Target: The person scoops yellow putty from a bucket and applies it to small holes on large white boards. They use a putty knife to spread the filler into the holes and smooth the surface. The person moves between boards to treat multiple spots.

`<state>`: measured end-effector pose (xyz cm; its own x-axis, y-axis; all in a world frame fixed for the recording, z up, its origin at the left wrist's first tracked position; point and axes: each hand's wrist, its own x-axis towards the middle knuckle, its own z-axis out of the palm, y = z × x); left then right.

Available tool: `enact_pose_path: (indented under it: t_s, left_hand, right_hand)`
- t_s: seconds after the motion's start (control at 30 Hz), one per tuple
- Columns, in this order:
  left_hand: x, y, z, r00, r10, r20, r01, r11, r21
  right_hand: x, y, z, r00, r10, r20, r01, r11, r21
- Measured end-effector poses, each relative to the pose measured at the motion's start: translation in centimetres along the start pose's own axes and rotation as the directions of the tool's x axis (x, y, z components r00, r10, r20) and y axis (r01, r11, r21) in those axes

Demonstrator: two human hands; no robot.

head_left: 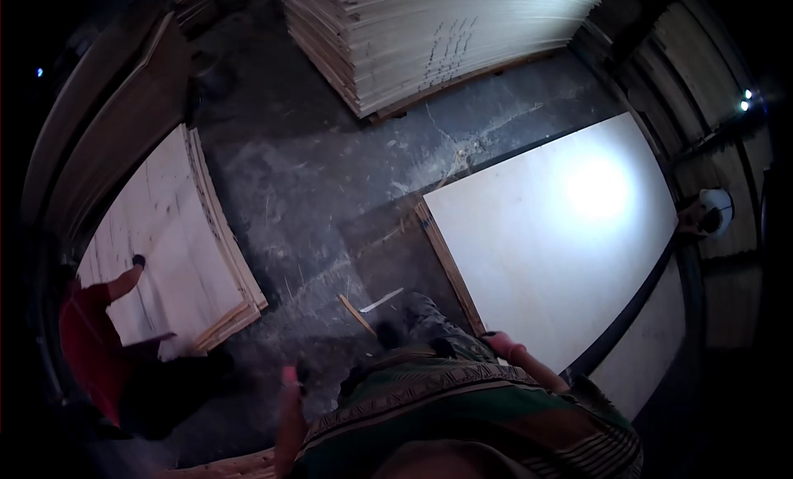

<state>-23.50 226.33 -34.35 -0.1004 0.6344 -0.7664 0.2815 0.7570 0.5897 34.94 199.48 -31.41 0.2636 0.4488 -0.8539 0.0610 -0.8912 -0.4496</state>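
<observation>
A large pale plywood sheet [529, 256] lies on top of a low stack to my right, with a bright light patch on it. My right hand [502, 345], in what looks like a pink glove with dark fingertips, is at the sheet's near left corner. It seems to touch the edge there, but its fingers are too dark and small to read. My left hand [291, 377] hangs low beside my body, away from the stacks. Nothing clearly shows in it, and its fingers are blurred in shadow.
A co-worker in a red shirt [87, 339] leans over another sheet stack [178, 239] at left. A second person in a white cap [714, 212] is beyond my stack's right end. A tall veneer pile [438, 49] stands at the back. Wood strips [357, 314] lie on the floor.
</observation>
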Motion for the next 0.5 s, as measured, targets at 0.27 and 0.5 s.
enact_pose_path:
  t_s: [0.27, 0.5]
  left_hand:
    - [17.4, 25.2, 1.1, 0.719, 0.675, 0.168, -0.694, 0.712, 0.107]
    - [18.9, 33.2, 1.8, 0.990, -0.068, 0.121, 0.082, 0.990, -0.113]
  right_hand:
    - [18.4, -8.6, -0.3, 0.994, -0.098, 0.048, 0.106, 0.765, -0.635]
    - [28.9, -51.3, -5.9, 0.988, -0.110, -0.108, 0.149, 0.872, 0.467]
